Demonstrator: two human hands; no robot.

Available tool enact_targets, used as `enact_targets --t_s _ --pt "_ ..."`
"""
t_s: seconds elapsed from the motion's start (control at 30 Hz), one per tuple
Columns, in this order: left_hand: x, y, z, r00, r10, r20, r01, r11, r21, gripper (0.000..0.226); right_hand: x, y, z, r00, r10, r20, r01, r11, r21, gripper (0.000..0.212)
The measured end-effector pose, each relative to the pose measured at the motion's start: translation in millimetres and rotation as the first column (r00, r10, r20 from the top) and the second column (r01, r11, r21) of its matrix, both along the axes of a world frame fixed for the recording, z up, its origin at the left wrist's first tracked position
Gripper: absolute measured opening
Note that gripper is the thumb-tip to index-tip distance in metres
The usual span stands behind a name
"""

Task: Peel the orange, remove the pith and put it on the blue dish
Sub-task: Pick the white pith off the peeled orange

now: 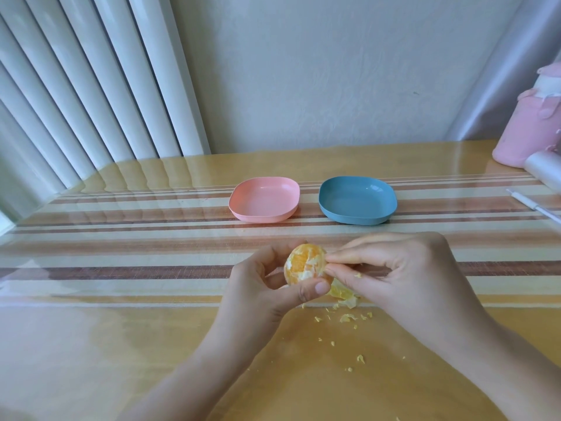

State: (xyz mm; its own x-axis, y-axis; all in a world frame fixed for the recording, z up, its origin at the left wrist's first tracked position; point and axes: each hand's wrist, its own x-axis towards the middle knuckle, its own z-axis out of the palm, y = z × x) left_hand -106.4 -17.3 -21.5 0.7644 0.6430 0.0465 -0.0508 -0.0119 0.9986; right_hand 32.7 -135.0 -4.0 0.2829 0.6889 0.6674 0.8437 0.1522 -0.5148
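Orange [299, 262] gripped by left hand [267, 287], pith [308, 270] pinched at its 3 o'clock side by right hand [403, 268].
Judged soft, light, probably slippery; best held loosely round the sides.

two dishes sit side by side on the counter [121, 329], midway along its far edge, close but apart: one dish [264, 199] left, the other dish [357, 199] right. before them, nearer the near edge, the orange [305, 264] is held above the counter, the left hand [258, 287] on its left, the right hand [403, 268] on its right with fingers [340, 256] pinching at its side. a peel piece [343, 293] lies under it; scraps [346, 318] lie scattered nearer the near edge. a bottle [528, 129] stands at the far right corner, a roll [543, 168] just before it.
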Motion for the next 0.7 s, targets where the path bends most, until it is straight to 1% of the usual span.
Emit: enact_targets --t_s 0.17,0.3,0.4,0.47,0.53,0.63,0.7 --pt "0.1 2.1 -1.9 1.000 -0.008 0.008 0.008 1.000 0.014 0.059 -0.5 -0.2 0.4 0.996 -0.017 -0.090 0.018 1.000 0.016 0.009" --pt "-0.4 2.1 2.3 1.000 -0.012 0.007 0.011 0.999 0.036 0.058 -3.7 0.5 2.1 0.993 -0.072 -0.093 0.075 0.997 0.031 0.006" --pt "-0.8 2.4 6.1 1.000 -0.020 0.016 0.019 0.998 0.052 0.063 -4.4 0.0 3.6 0.981 -0.100 -0.168 0.102 0.995 0.000 0.013" --pt "-1.3 2.8 8.1 0.999 -0.028 0.041 0.025 0.998 0.052 0.061 -4.1 0.6 3.7 0.971 -0.120 -0.207 0.117 0.993 -0.027 0.015" --pt "-1.5 2.6 9.3 0.998 -0.036 0.059 0.033 0.998 0.057 0.061 -1.0 2.1 2.6 0.960 -0.176 -0.218 0.165 0.984 -0.069 0.015" --pt "-1.2 2.9 8.2 0.995 -0.053 0.083 0.053 0.999 0.007 0.064 10.8 2.7 -0.2 0.926 -0.263 -0.271 0.230 0.962 -0.148 0.019" --pt "-0.3 4.0 6.1 0.990 -0.079 0.121 0.092 0.990 -0.104 0.060 14.6 1.7 1.7 0.927 -0.267 -0.265 0.230 0.960 -0.161 0.031"
